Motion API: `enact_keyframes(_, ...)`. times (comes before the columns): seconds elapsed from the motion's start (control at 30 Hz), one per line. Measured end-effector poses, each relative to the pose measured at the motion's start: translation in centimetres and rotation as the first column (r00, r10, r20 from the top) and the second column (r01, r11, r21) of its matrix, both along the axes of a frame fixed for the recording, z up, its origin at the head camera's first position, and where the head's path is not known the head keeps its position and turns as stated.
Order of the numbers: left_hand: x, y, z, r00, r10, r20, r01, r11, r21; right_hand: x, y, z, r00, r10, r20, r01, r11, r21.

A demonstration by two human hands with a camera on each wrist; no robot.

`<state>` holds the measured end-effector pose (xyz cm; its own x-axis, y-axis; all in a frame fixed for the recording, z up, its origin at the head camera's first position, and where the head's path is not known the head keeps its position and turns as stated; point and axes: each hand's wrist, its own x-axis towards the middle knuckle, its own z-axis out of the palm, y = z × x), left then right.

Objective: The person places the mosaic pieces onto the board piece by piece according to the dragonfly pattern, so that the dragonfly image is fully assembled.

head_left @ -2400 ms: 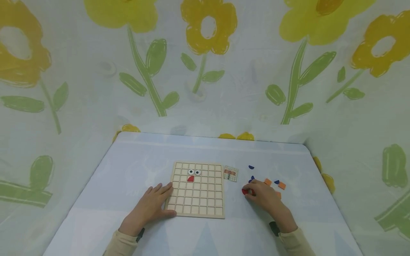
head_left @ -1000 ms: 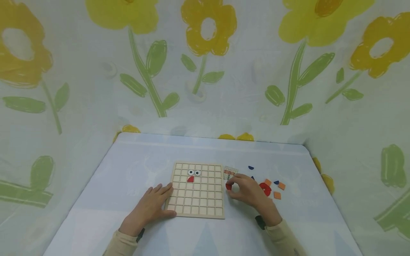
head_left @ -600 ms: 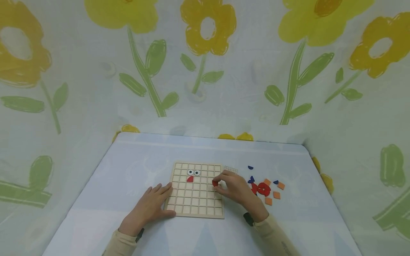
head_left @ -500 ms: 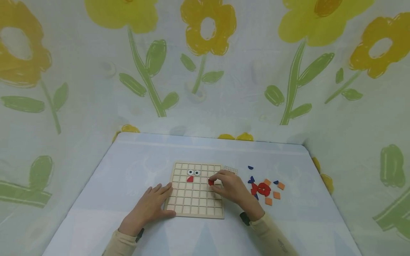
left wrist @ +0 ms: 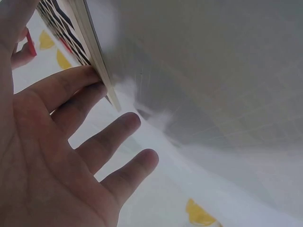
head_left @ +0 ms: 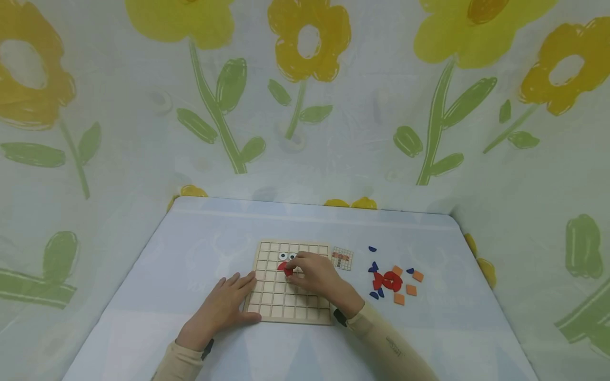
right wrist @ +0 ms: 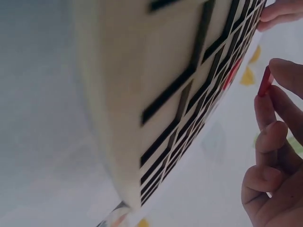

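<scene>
A wooden grid board [head_left: 277,298] lies on the table. Two round eye tiles [head_left: 283,256] and a red quarter-round tile [head_left: 281,266] sit in its upper cells. My right hand [head_left: 314,272] is over the board, thumb and fingertips pinching another red tile [right wrist: 265,81] beside the placed one. The right wrist view shows that tile held above the board surface, apart from it. My left hand [head_left: 224,304] rests at the board's left edge with fingers spread; in the left wrist view two fingertips [left wrist: 97,85] touch the rim.
A small pattern card [head_left: 342,259] lies against the board's right side. Farther right are loose red pieces [head_left: 393,281], several orange squares [head_left: 411,290] and several dark blue half-round pieces [head_left: 373,248]. A flower-printed cloth [head_left: 352,121] stands behind the table.
My right hand has carried a red tile left from the loose pieces, across the board to the placed red tile. The pattern card is uncovered again. My left hand stays in place.
</scene>
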<state>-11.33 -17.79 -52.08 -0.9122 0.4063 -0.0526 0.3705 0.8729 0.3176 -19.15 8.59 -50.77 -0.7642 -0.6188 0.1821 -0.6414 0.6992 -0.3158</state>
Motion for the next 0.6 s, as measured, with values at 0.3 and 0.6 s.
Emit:
enact_keyframes(0.3,0.1,0.1,0.1,1.000,0.005,0.011,-0.005,1.000,0.004,-1.0,-1.8,-0.3,0.997,0.080,-0.015,-0.078,0.993,0.089)
enact_keyframes(0.6,0.0,0.0,0.0,1.000,0.009,0.008,-0.009,1.000,0.007,-1.3,-2.3,-0.3,0.995,0.092,-0.022,-0.089,0.990,0.110)
